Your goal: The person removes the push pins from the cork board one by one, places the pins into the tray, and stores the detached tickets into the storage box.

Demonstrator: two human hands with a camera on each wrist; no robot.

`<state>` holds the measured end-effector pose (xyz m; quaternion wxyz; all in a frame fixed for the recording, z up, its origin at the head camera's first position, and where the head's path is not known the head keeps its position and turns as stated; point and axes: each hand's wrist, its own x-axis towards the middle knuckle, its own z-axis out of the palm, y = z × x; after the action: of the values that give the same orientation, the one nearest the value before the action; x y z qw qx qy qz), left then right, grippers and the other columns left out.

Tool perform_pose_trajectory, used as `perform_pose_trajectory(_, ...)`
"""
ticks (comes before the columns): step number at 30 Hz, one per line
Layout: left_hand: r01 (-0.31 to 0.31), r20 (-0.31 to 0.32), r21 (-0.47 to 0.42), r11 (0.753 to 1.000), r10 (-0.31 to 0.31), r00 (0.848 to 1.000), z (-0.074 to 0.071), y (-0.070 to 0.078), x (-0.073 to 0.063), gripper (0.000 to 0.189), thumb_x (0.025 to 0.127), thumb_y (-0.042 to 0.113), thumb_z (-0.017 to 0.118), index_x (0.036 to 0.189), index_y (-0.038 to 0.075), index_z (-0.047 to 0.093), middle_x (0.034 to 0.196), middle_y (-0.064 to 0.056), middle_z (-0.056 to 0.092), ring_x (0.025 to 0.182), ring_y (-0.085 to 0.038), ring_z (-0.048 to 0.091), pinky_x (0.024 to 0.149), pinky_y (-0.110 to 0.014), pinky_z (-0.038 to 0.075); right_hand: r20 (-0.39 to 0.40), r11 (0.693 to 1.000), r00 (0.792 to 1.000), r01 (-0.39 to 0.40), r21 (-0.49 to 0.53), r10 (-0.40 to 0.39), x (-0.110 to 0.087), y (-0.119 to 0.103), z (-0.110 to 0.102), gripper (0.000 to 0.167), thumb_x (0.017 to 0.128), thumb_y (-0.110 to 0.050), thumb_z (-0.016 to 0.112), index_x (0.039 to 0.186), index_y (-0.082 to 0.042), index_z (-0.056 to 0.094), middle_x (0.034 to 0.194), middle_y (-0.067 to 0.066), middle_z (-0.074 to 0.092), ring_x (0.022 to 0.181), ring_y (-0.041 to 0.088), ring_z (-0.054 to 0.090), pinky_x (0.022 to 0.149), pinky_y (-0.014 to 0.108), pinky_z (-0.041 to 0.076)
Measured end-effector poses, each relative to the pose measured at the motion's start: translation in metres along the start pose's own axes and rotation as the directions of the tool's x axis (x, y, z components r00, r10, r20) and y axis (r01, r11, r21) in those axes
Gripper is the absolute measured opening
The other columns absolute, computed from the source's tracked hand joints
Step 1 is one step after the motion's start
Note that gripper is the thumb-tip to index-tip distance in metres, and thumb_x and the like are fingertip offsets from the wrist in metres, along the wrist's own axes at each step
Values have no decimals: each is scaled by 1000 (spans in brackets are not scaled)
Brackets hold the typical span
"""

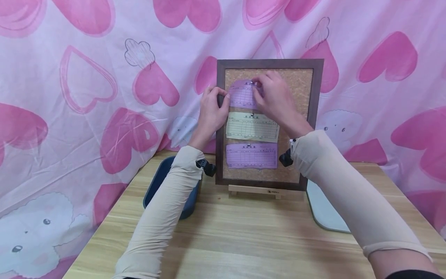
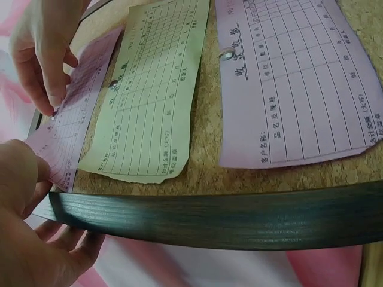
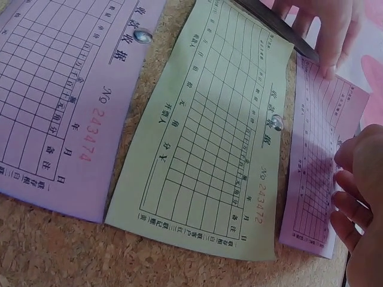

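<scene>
A brown-framed corkboard [image 1: 296, 97] stands upright, bearing three printed receipt slips in a column. On the top purple receipt slip [image 1: 241, 97], my left hand [image 1: 213, 108] pinches the left edge, its other fingers reaching behind the frame in the left wrist view. My right hand [image 1: 275, 95] holds a small thumbtack [image 1: 252, 83] between thumb and index finger at that slip's upper middle; the fingertips partly hide it. Below lies a pale yellow-green slip [image 1: 252, 128], then another purple slip [image 1: 251, 158]. Silver tacks fix both lower slips at their top middle.
The board rests on a small wooden easel [image 1: 254, 189] on a wood-grain table [image 1: 244, 240]. A dark blue tray [image 1: 189, 211] stands at left, partly behind the left forearm. A pale flat board [image 1: 327, 217] lies at right. A pink heart-patterned curtain [image 1: 87, 147] hangs behind.
</scene>
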<state>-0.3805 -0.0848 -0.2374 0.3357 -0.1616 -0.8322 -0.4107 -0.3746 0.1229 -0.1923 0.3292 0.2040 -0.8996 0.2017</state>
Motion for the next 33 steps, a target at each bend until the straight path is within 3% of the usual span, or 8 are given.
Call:
perform_pose_trajectory(12,-10,-25,-17,1000,10,1000,-1,-4,0,22,105,26,67,112,6,75,138,-14,65,136,-27,59,117,-40,46,15,997,997,-77,21,76,5,-3,1,28,109,-19,61,132,-6,68,129,14,71,121,28,61,109,45,52)
perform_pose_trajectory(19,-2,-16,-6,1000,2,1000,1,-4,0,25,104,26,68,113,4,76,145,-16,64,145,-30,55,125,-39,41,-30,996,996,-83,27,84,5,-3,2,26,108,-19,62,128,-5,71,122,14,72,113,27,60,100,44,54)
perform_pose_trajectory(33,-13,-20,-14,1000,12,1000,2,-4,-1,23,104,26,68,111,5,75,145,-16,64,145,-30,55,123,-41,43,-60,992,990,-124,15,124,9,-5,4,26,108,-23,64,126,-6,72,116,13,72,106,27,61,91,41,52)
